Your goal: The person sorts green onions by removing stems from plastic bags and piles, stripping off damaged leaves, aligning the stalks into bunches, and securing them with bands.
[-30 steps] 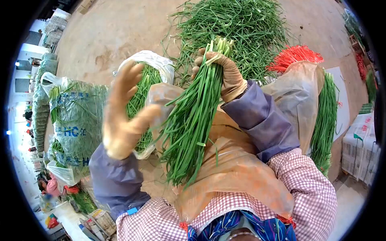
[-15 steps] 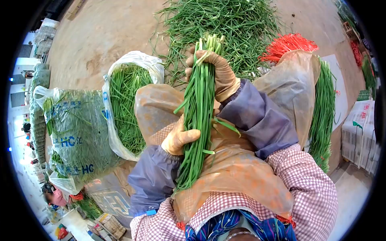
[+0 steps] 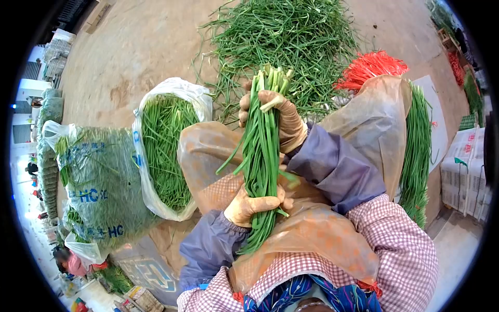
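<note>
A bunch of garlic chives (image 3: 264,156) stands out in front of my lap, pale cut ends away from me and leaf tips toward me. Gloved in tan, my right hand (image 3: 283,117) wraps round it near the cut ends, with one pale stalk lying across the fingers. Lower down, my left hand (image 3: 252,205), also gloved, grips the leafy part, its thumb lying across the front. A few leaves stick out at the sides. Beneath them, a translucent apron (image 3: 306,229) covers my lap.
Loose chives (image 3: 280,36) lie heaped on the floor ahead. At the left are an open plastic bag (image 3: 202,99) of chives and a filled, printed bag (image 3: 104,182). Red ties (image 3: 371,67) lie by my right knee, beside more chives (image 3: 416,156). White boxes (image 3: 462,171) stand far right.
My left hand has slid toward the leaf tips and now wraps further round the bunch. The bunch stands more upright in view. My right hand keeps its hold near the cut ends.
</note>
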A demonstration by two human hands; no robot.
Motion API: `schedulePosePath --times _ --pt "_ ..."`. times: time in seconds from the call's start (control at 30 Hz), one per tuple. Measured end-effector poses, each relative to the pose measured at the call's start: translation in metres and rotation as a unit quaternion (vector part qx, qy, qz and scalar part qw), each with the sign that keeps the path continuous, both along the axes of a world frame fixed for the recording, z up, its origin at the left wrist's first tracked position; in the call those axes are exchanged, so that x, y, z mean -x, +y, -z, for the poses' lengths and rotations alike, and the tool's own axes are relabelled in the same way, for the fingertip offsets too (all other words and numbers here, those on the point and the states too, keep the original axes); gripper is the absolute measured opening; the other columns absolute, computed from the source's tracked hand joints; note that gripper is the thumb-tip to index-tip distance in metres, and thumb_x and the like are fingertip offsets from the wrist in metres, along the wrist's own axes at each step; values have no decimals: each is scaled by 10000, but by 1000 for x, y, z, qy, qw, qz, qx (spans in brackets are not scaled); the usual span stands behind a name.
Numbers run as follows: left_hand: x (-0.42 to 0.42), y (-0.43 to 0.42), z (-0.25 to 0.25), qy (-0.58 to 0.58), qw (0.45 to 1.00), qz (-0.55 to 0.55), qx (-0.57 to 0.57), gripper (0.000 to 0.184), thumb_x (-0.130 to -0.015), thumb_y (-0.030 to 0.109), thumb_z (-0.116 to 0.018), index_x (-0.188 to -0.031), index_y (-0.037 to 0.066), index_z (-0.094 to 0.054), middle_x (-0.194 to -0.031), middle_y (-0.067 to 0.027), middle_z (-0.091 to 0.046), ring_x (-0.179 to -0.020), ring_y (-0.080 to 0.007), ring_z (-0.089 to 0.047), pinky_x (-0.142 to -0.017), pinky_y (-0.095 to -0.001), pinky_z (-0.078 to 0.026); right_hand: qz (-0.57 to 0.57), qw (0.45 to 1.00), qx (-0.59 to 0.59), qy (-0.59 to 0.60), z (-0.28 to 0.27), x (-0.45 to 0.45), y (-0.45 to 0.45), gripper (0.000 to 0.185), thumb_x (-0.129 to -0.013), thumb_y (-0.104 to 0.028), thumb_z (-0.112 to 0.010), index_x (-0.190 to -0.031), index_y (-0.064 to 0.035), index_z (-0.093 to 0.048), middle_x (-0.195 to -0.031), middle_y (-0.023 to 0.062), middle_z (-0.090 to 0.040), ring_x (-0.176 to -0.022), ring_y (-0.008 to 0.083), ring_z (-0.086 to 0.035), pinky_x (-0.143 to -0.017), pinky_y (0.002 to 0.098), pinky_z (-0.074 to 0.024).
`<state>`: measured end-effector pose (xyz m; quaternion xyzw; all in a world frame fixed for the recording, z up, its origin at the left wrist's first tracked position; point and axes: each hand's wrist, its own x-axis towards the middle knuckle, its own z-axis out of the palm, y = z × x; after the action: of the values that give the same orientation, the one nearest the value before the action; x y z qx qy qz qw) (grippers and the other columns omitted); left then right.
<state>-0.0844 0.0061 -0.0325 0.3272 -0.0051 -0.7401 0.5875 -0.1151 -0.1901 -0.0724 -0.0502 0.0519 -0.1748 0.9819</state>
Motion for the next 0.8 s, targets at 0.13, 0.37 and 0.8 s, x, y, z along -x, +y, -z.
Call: schedulePosePath --times 0.13,0.37,0.8 --pt "-22 5 -22 -178 971 64 -144 560 -784 53 -748 -1284 38 -495 -863 -87 -647 -709 -217 -665 -693 -355 -566 21 986 152 59 29 10 -27 534 -903 -360 -678 -1312 -56 -518 -1227 153 -630 -1027 304 -658 -869 460 -562" --pt "-41 47 -27 -364 920 13 -143 227 -751 12 -656 -958 -16 -569 -674 -60 -577 -511 -154 -534 -484 -275 -424 -25 914 309 262 -15 44 -56 468 -943 -467 -596 -1203 -78 -577 -1045 108 -657 -819 183 -663 -729 320 -529" --pt "-37 91 -18 -489 861 22 -138 381 -765 30 -714 -1126 0 -594 -874 -37 -641 -664 -106 -562 -589 -278 -480 267 823 378 328 1 52 -86 134 -955 -203 -637 -937 -70 -648 -612 -23 -559 -454 53 -444 -436 231 -417"
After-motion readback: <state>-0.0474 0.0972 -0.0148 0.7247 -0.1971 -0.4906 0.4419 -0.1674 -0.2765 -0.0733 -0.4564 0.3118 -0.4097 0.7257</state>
